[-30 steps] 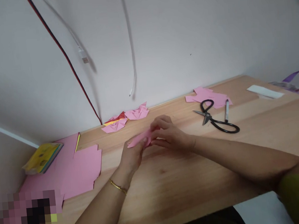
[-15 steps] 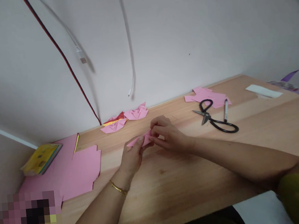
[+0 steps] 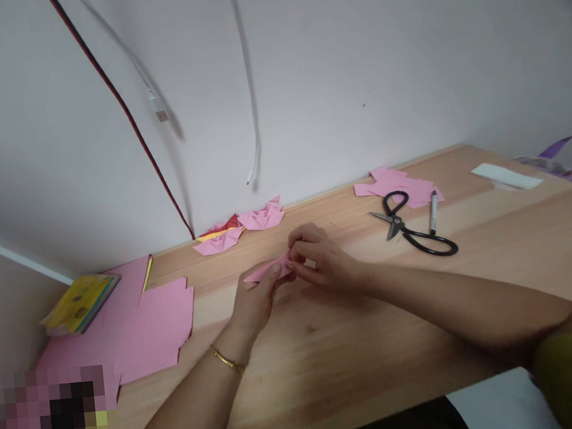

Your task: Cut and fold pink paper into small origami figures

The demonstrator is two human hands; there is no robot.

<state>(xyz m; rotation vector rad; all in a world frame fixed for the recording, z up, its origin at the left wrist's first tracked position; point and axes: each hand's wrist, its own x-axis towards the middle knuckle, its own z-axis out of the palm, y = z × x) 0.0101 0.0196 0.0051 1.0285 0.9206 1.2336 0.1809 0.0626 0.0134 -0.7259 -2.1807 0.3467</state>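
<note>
A small folded piece of pink paper (image 3: 262, 274) is held between my two hands above the middle of the table. My left hand (image 3: 256, 297) grips it from the left, thumb pressed flat on top and fingers underneath. My right hand (image 3: 320, 258) pinches its right end between thumb and forefinger; the fingertips partly hide that end. Just behind my hands, folded pink paper shapes (image 3: 261, 218) lie by the wall, together with a red and yellow folded piece (image 3: 220, 229).
Black-handled scissors (image 3: 395, 221) and a marker (image 3: 433, 213) lie right, near pink paper pieces (image 3: 393, 184). A white strip (image 3: 505, 176) rests farther right. Pink sheets (image 3: 151, 333), a yellow pencil (image 3: 147, 273) and a yellow packet (image 3: 81, 302) are left. Cables (image 3: 251, 110) hang along the wall.
My left thumb has shifted slightly to the right along the pink paper. My right hand keeps its pinch in nearly the same place, and the table's other things stay put.
</note>
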